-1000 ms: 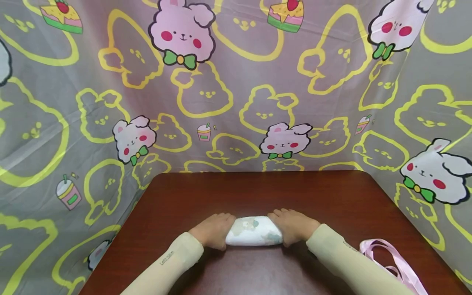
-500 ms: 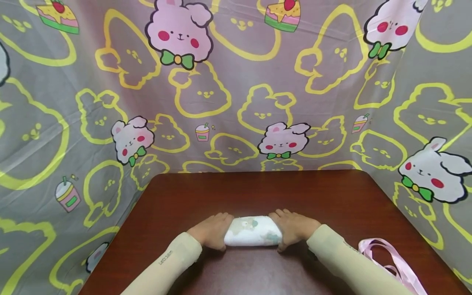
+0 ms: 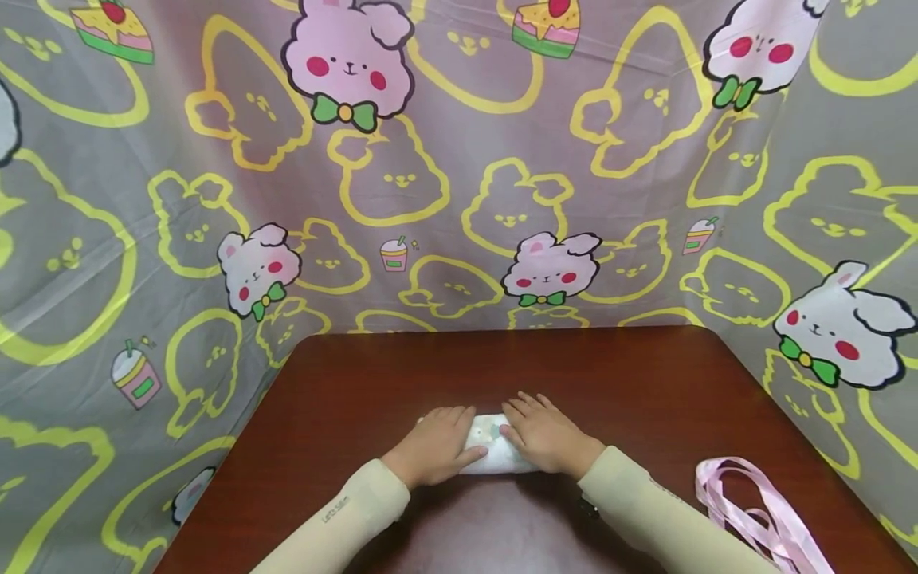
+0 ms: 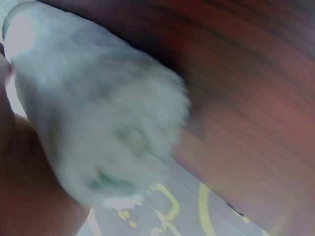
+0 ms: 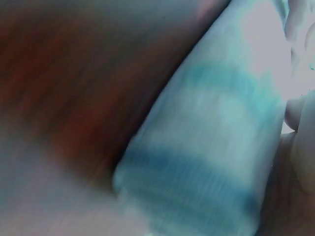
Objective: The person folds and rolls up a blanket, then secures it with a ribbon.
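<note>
Roll of white patterned cloth [image 3: 505, 458] is lying on bench [image 3: 495, 363] | left hand [image 3: 433, 448] and right hand [image 3: 548, 437] are resting on it, fingers extended | pink ribbon [image 3: 789, 526] is lying to the right

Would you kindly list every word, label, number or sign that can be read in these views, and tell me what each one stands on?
"Let's Slim", as best it reads at this small size: on the person's left sleeve.
Right sleeve: a marking, too small and slanted to read.
Rolled white towel: printed patches, no readable words.
Patterned fabric backdrop: drawings, no legible words.
</note>
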`<state>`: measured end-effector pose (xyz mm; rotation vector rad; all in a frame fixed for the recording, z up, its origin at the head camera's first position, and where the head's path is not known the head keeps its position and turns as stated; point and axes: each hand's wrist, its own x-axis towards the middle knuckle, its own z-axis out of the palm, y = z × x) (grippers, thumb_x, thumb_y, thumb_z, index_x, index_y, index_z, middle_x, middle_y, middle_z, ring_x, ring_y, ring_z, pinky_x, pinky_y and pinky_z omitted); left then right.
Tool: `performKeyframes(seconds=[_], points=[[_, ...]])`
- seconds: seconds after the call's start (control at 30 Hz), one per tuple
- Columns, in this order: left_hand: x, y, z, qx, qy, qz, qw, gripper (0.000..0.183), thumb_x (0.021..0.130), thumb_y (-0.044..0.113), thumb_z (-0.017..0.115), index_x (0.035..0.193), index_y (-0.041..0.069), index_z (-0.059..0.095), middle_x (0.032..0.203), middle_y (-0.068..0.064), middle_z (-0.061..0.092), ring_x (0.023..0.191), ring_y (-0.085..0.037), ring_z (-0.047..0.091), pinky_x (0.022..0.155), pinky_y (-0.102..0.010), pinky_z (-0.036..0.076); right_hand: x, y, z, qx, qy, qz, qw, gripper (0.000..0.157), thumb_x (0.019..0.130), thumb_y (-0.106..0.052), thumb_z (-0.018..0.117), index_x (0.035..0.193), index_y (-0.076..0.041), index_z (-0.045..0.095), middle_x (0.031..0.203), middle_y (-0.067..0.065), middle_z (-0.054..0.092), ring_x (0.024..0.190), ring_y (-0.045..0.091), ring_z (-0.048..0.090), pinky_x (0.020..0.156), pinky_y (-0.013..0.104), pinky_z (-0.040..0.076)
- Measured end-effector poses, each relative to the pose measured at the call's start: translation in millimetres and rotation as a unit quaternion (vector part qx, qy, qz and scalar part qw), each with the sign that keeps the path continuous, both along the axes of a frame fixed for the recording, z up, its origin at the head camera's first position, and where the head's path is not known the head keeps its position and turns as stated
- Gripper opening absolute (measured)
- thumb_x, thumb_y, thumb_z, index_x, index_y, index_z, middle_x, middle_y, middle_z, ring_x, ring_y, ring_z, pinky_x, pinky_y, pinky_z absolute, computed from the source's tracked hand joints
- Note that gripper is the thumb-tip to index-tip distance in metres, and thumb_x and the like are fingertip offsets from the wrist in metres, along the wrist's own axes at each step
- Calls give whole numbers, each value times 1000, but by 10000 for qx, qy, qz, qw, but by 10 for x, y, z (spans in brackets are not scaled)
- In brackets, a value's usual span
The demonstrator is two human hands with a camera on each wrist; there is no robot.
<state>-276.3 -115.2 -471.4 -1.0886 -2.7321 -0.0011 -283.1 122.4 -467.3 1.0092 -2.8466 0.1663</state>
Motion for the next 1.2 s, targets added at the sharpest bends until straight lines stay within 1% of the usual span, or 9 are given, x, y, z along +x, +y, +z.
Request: performKeyframes(seconds=[0.13,0.23,0.43,0.57,0.73,0.87,0.97,1.07,1.2], points=[[7,115,-9,-10,-30,16,10000,70,100,55,37,137,-4,46,131,-17,55,123,-28,51,101,-42,39,17,-138,-10,-174,-19,87,9998,52,105,-37,36,136,1,52,134,16,55,128,38,45,102,57,34],[-1,168,-50,39,-136,207,9997,69,101,56,32,135,-2,47,128,-15,57,120,-27,53,99,-42,41,22,-182,-43,-278,13,14,9996,51,105,-37,37,133,2,55,130,16,58,123,35,51,99,56,37],[8,193,-163,249,-238,547,9979,63,103,53,27,125,1,54,114,-11,62,107,-27,59,89,-44,45,22,-197,-164,-218,303,-42,9993,43,104,-36,38,121,-5,62,116,10,64,109,29,59,93,49,43],[14,192,-196,299,-129,524,9981,58,104,51,27,121,3,56,107,-9,62,101,-27,60,84,-43,47,9,-185,-201,-239,446,-46,9987,37,103,-37,39,111,-9,63,103,6,64,96,28,61,85,47,45],[-19,196,-146,264,7,370,9990,51,104,46,30,115,4,57,101,-8,61,95,-27,61,80,-43,48,-26,-190,-139,-138,433,-39,9990,32,102,-36,42,103,-11,62,96,5,62,89,27,60,78,46,47],[-13,206,-44,329,66,358,9988,44,105,38,33,120,4,56,108,-9,62,102,-26,59,86,-43,47,-28,-260,-48,-195,524,137,9983,29,102,-28,43,109,-8,62,102,5,62,96,26,60,84,44,47],[14,230,19,482,101,349,9982,43,103,29,36,128,0,53,121,-11,60,115,-26,55,95,-43,43,-11,-344,-8,-502,793,493,9944,25,101,-19,45,110,-3,63,100,7,63,96,25,61,88,41,47],[56,260,48,712,-127,290,9970,49,98,26,41,135,-5,47,132,-15,55,126,-27,48,103,-44,37,16,-413,-19,-718,993,758,9896,25,101,-16,46,109,-1,64,99,8,66,95,23,63,88,38,48],[99,275,45,874,-601,303,9939,63,93,30,48,143,-7,36,142,-17,47,133,-28,41,108,-47,31,43,-447,-62,-701,949,719,9904,30,103,-18,43,116,-3,65,106,7,67,99,22,64,89,38,48]])
